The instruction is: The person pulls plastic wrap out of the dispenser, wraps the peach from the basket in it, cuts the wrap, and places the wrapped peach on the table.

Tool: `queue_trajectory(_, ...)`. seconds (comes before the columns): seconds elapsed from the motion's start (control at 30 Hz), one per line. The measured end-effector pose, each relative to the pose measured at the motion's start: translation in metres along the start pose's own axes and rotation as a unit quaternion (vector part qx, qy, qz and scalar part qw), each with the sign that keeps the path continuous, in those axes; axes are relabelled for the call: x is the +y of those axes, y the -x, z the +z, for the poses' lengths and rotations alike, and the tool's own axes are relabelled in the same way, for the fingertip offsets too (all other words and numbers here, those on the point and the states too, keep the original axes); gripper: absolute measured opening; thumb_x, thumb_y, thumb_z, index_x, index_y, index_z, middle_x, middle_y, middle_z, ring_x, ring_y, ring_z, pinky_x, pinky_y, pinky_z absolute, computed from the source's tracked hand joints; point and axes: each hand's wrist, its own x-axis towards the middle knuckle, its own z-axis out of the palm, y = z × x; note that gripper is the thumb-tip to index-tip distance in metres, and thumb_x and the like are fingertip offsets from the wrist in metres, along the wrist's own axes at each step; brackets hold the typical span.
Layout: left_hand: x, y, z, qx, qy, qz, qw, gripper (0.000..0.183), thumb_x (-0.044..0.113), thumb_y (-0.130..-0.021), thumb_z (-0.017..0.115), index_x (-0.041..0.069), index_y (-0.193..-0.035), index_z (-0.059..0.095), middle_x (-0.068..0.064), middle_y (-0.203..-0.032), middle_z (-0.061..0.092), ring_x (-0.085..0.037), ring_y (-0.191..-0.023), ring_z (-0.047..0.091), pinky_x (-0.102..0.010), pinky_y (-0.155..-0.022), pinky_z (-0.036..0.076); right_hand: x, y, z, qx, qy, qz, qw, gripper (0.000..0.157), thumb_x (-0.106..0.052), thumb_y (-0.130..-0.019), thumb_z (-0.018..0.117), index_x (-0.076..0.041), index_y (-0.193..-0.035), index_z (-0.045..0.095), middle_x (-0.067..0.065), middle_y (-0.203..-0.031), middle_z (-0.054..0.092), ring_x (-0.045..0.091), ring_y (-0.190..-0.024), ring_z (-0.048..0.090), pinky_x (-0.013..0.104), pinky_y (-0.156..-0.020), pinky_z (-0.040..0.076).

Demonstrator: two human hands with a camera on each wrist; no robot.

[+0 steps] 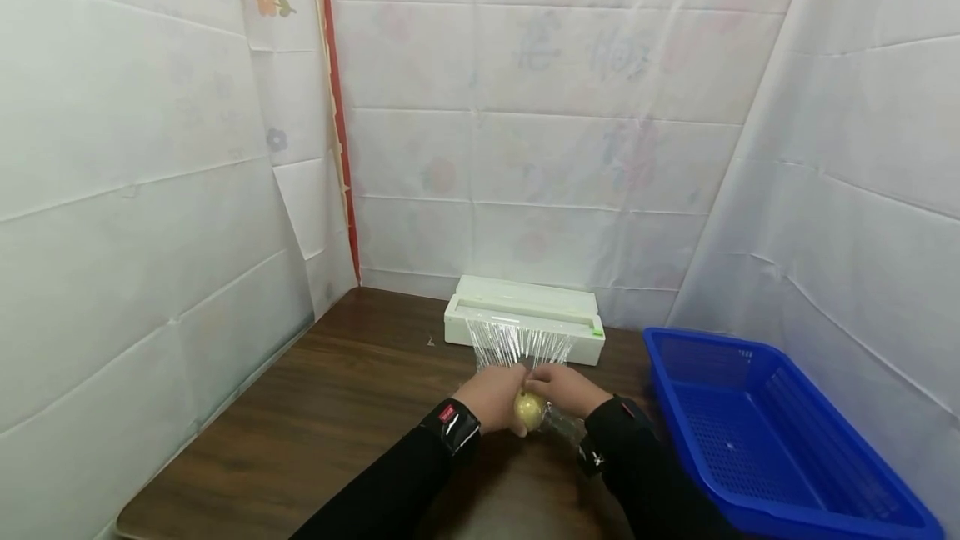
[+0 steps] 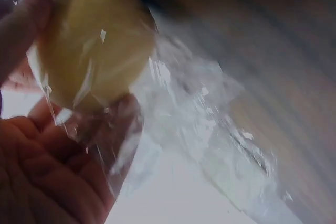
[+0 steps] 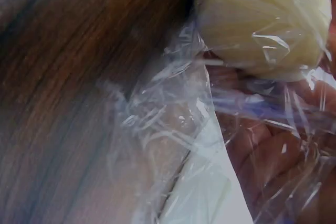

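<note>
A round yellow fruit (image 1: 529, 412), its exact kind unclear, is wrapped in clear cling film (image 2: 184, 98). My left hand (image 1: 492, 398) holds the fruit from its left side, with fingers around it. On the other side my right hand (image 1: 567, 388) has its fingers bent at the top of the fruit, pinching the film there. Wrinkles of film cover the fruit (image 3: 268, 24) in the right wrist view, and loose film trails off beside it. Behind the hands, a sheet of film (image 1: 517, 342) stretches out of the white cling film box (image 1: 525, 307). Some fingertips are hidden.
A blue plastic basket (image 1: 750, 440) stands on the right of the brown wooden table (image 1: 300, 423), close to my right forearm. White sheeting (image 1: 540, 148) hangs at the back and both sides. A small scrap (image 1: 431, 341) lies left of the box.
</note>
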Motion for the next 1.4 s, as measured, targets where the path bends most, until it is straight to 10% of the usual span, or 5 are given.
queue_trajectory(0.6, -0.021, -0.021, -0.001, 0.012, -0.073, 0.046, 0.9962, 0.045, 0.047, -0.069, 0.095, 0.017, -0.097, 0.077, 0.003, -0.093, 0.069, -0.014, -0.086, 0.062, -0.032, -0.08, 0.056, 0.006, -0.023, 0.009, 0.055, 0.053, 0.031, 0.997, 0.046, -0.025, -0.115, 0.04, -0.007, -0.084, 0.07, 0.001, -0.076, 0.06, 0.013, -0.069, 0.051, 0.033, -0.071, 0.045)
queue_trajectory(0.83, -0.019, -0.028, 0.007, -0.024, -0.11, 0.024, 0.9933, 0.073, 0.052, -0.059, 0.102, 0.013, -0.115, 0.074, 0.0, -0.105, 0.065, -0.019, -0.095, 0.064, -0.035, -0.089, 0.058, 0.008, -0.023, 0.013, 0.105, 0.029, 0.078, 0.991, 0.045, -0.026, -0.115, 0.038, -0.007, -0.089, 0.069, 0.006, -0.082, 0.066, 0.019, -0.074, 0.06, 0.039, -0.079, 0.051)
queue_trajectory(1.03, -0.019, -0.038, 0.023, -0.035, -0.129, 0.019, 0.9908, 0.07, 0.05, -0.06, 0.103, 0.014, -0.111, 0.072, 0.0, -0.101, 0.066, -0.02, -0.092, 0.064, -0.035, -0.087, 0.058, -0.002, -0.004, 0.026, 0.207, 0.206, 0.031, 0.956, 0.013, -0.004, -0.1, 0.061, -0.002, -0.108, 0.072, 0.013, -0.101, 0.069, 0.031, -0.094, 0.068, 0.05, -0.081, 0.059)
queue_trajectory(1.23, -0.025, -0.047, 0.024, -0.057, -0.087, 0.002, 0.9946, 0.068, 0.051, -0.057, 0.104, 0.019, -0.109, 0.073, 0.004, -0.1, 0.067, -0.02, -0.096, 0.063, -0.037, -0.09, 0.055, -0.018, 0.009, 0.037, 0.248, 0.358, -0.061, 0.898, 0.03, -0.01, -0.079, 0.087, -0.004, -0.104, 0.071, 0.007, -0.094, 0.062, 0.025, -0.085, 0.061, 0.043, -0.073, 0.058)
queue_trajectory(1.4, -0.031, -0.055, 0.024, -0.061, -0.053, 0.01, 0.9967, 0.059, 0.045, -0.057, 0.105, 0.02, -0.101, 0.075, 0.006, -0.095, 0.07, -0.018, -0.093, 0.064, -0.038, -0.09, 0.054, -0.018, 0.007, 0.042, 0.221, 0.352, -0.06, 0.908, 0.041, -0.015, -0.081, 0.089, -0.003, -0.113, 0.068, 0.006, -0.099, 0.059, 0.023, -0.09, 0.06, 0.04, -0.081, 0.057)
